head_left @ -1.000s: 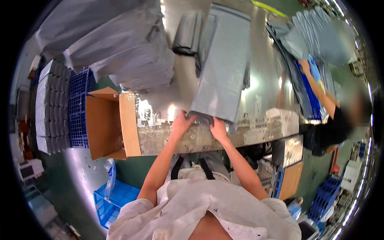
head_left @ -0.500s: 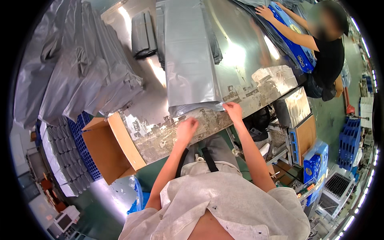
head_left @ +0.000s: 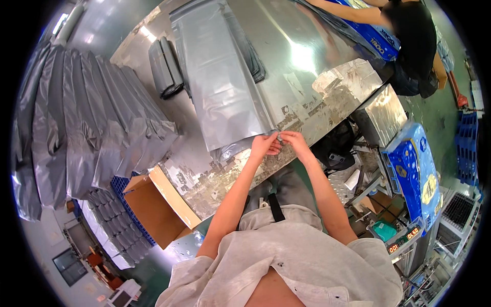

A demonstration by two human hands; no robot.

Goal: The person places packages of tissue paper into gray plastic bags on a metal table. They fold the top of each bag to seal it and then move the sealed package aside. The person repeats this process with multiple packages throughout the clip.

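A long grey plastic bag (head_left: 230, 97) lies lengthwise on the metal table, its near end at the table's front edge. At that end's right corner my two hands meet. My right hand (head_left: 294, 141) is closed, thumb and forefinger pinching the bag's corner. My left hand (head_left: 264, 146) has its fingers curled and touches the same spot from the left; a small bit of grey film shows between the fingertips. More grey bags (head_left: 251, 61) lie beneath the top one. Left of them rests a folded grey bundle (head_left: 164, 69).
Several grey bags (head_left: 76, 123) hang over the table's left side. Below them stands an open cardboard box (head_left: 159, 210). A blue package (head_left: 417, 174) and a metal box (head_left: 383, 113) are at the right. Beyond, a co-worker (head_left: 415, 46) in black reaches over another blue package (head_left: 365, 33).
My left hand has moved right from the middle of the bag's near edge to join my right hand at the corner. The whole view has turned slightly.
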